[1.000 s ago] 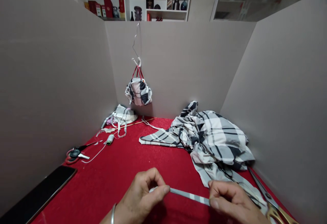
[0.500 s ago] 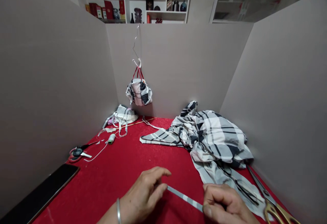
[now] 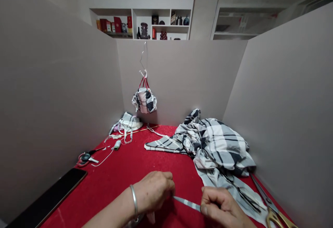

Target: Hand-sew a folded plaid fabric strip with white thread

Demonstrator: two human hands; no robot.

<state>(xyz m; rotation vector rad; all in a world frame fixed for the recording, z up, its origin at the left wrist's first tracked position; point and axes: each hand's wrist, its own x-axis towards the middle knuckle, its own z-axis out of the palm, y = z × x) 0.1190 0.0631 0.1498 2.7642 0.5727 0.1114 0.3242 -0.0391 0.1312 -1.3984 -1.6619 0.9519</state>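
One narrow plaid strip running straight between both hands, low in view, near the front of the red-covered table. Left hand: back up, fingers curled closed over one end of the strip; steel bangle at the wrist. Right hand: thumb and bent fingers pinching the other end. Pale scrap of fabric below the left wrist; link to the strip impossible to tell.

Changes from half a second back: left fingers closed, no longer standing apart; left wrist and bangle more in view; shorter stretch of strip showing; whole scene lower in view.

Small scissors on the plaid fabric heap, just beyond the right hand. Gold-handled shears along the right edge, beside the partition wall. Wide red stretch between left hand and black tablet on the left edge. Farther back, thread spool, red-handled scissors, crumpled white fabric. Plaid bag hanging on the back wall.
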